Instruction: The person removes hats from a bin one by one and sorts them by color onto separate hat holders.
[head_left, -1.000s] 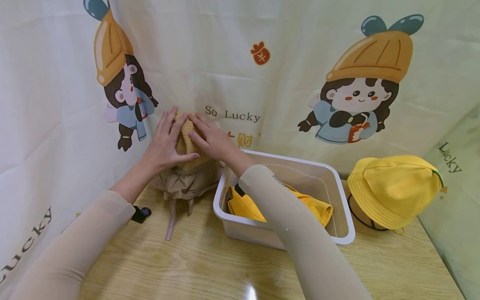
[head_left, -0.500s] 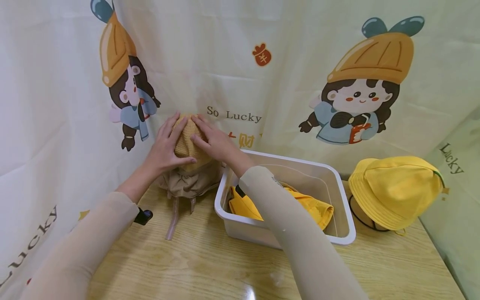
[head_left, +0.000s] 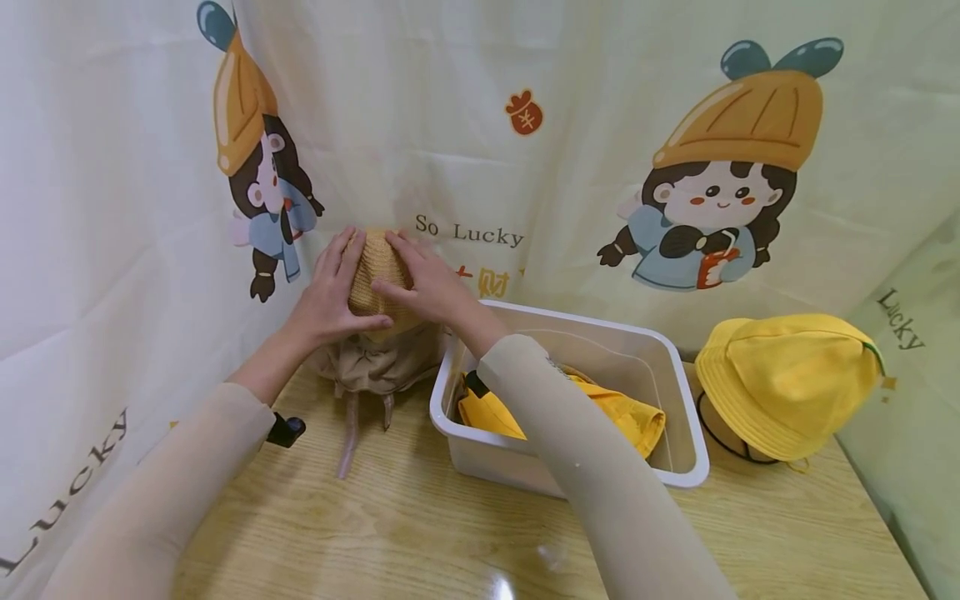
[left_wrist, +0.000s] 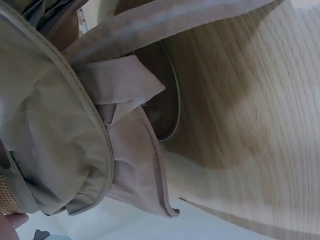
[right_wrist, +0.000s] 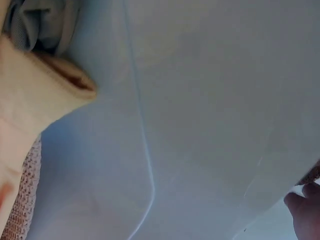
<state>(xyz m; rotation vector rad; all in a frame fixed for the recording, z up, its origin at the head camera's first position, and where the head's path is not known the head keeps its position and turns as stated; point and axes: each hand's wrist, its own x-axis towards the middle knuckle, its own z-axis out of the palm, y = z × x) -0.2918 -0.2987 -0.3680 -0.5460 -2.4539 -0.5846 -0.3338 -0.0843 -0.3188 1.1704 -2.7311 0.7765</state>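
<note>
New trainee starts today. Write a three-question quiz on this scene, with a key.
1. True or false: the yellow hat is outside the pale tub.
2. The left hand and right hand both touch: A) the yellow hat; B) the tan woven item; C) the pale tub.
3. Fill in: the cloth in the pale tub is coloured ____.

Key: 1. True. 2. B. 3. Yellow.

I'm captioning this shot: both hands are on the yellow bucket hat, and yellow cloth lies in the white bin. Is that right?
Not quite. The head view shows the left hand and right hand on the tan woven item, not the yellow bucket hat; yellow cloth does lie in the white bin.
</note>
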